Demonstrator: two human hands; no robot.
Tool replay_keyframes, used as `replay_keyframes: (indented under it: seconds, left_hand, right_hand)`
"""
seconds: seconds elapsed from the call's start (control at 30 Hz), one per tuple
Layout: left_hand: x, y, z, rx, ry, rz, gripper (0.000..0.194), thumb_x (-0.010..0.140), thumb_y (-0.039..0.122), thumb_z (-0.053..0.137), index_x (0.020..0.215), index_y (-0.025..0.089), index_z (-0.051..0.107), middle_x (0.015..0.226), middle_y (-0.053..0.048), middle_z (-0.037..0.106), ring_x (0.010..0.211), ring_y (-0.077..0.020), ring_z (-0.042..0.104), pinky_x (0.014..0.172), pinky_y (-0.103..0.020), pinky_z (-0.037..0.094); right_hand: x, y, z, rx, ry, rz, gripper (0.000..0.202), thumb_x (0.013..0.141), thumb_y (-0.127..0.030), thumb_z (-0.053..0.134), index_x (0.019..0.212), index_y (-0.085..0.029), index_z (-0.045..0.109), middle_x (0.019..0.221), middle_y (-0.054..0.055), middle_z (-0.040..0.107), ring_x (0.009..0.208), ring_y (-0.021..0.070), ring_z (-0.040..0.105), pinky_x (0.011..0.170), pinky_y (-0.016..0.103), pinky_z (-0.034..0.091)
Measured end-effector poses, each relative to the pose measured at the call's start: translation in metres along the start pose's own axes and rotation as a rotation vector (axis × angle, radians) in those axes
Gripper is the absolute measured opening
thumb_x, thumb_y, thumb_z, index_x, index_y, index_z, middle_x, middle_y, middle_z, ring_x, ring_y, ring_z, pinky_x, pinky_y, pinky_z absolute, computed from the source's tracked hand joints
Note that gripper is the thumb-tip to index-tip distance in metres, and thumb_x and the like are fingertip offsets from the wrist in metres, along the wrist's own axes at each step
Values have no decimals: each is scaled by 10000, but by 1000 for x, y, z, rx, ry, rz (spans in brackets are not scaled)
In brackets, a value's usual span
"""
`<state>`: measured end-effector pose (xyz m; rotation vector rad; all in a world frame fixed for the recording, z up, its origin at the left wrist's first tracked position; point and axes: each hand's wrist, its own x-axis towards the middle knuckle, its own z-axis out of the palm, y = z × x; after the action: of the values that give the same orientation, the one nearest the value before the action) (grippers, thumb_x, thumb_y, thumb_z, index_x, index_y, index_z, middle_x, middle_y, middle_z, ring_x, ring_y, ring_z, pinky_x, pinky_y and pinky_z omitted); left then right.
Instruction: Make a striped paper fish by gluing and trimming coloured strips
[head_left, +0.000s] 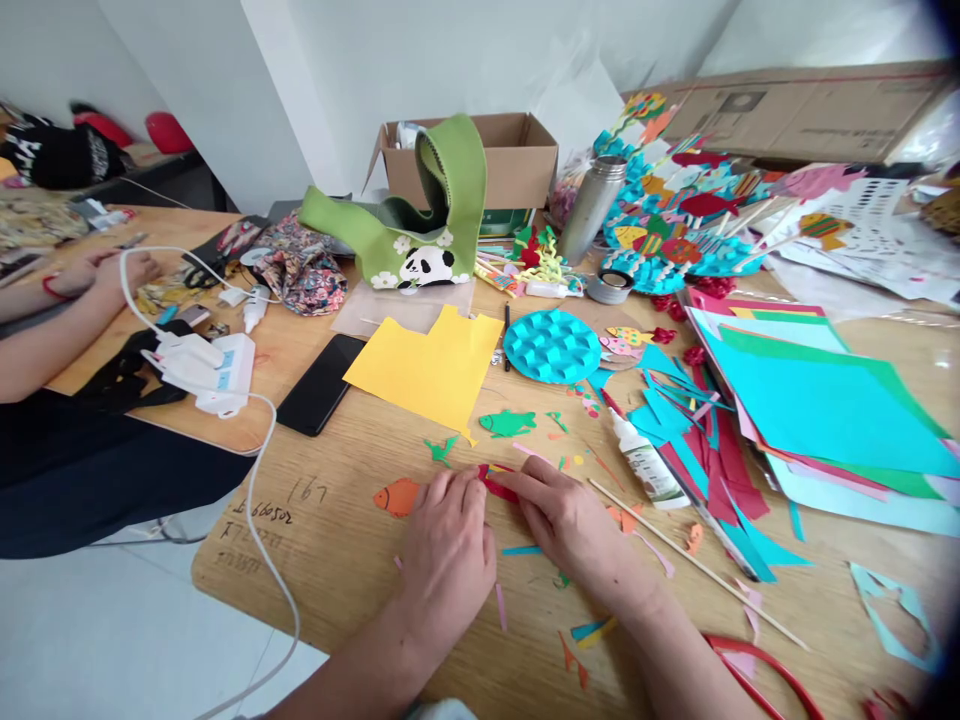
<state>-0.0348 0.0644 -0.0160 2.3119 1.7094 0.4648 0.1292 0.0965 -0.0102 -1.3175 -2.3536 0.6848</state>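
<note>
From here I see an orange paper fish (397,497) lying just beside the left hand (450,535), whose bent fingers press down on the near edge of a small red paper piece (498,480) flat on the tabletop (345,540). The right hand (566,510) reaches in from the other side, its index finger extended onto that same red piece, with a green paper fish (508,423) beyond them, and farther right lie a glue bottle (646,462) and a thin wooden stick (697,563).

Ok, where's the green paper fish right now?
Head view, near centre: the green fish lies beyond the right hand, just right of the lower tip of the yellow sheet.
</note>
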Motion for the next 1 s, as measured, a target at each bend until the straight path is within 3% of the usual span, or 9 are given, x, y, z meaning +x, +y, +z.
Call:
replay_keyframes:
  seconds: [0.27,0.67,1.0]
  left_hand:
    - [0,-1,1,-4,-22,-5,408,738,14,451,1118,156,502,1157,-86,590,1108,-262,488,987,-461,416]
    - [-1,0,0,2,-35,-4,413,738,17,458,1124,160,499,1159,-90,590,1112,-266,491,986,-468,417]
    - [0,0,1,-7,-25,-10,425,736,14,456,1134,160,495,1168,-85,587,1113,-263,488,986,-457,413]
  right_hand:
    - [1,5,6,-39,-28,-14,382,914,-90,380,1164,-213,641,816,50,527,707,140,564,649,239,452]
    - [1,1,3,-100,-22,-8,347,878,-67,406,1052,-198,677,771,34,531,668,127,552,622,223,437]
    - [2,1,1,-66,-59,15,363,897,-77,385,1098,-197,663,799,44,528,704,142,552,643,241,437]
